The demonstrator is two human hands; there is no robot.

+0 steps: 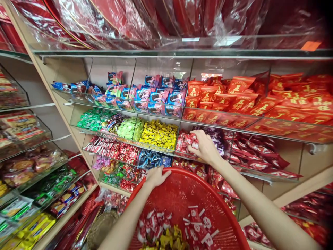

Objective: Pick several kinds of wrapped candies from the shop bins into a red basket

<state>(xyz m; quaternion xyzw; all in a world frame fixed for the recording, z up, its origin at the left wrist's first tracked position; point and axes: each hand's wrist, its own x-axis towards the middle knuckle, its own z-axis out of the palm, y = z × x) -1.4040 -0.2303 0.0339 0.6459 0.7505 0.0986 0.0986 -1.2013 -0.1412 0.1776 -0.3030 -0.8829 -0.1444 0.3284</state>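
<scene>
A large red plastic basket [221, 194] fills the lower middle of the view, with red-and-white wrapped candies [200, 225] and yellow ones [169, 238] in its bottom. My left hand [156, 176] grips its far rim, thumb stretched along the edge. Over the middle shelf, my right hand [204, 146] reaches into a compartment of red-and-white candies [185, 139], its fingers curled round some of them. Just left of that compartment lie yellow candies [159, 135]; purple-wrapped ones [218, 137] are behind and right of the hand.
Clear-fronted shelves hold orange-red packets [234, 99], blue-pink packets [156, 97] and green candies [95, 118]. A glass shelf edge [169, 53] runs above, with plastic-wrapped red goods. More stocked shelves stand at left, near a woven basket [101, 227].
</scene>
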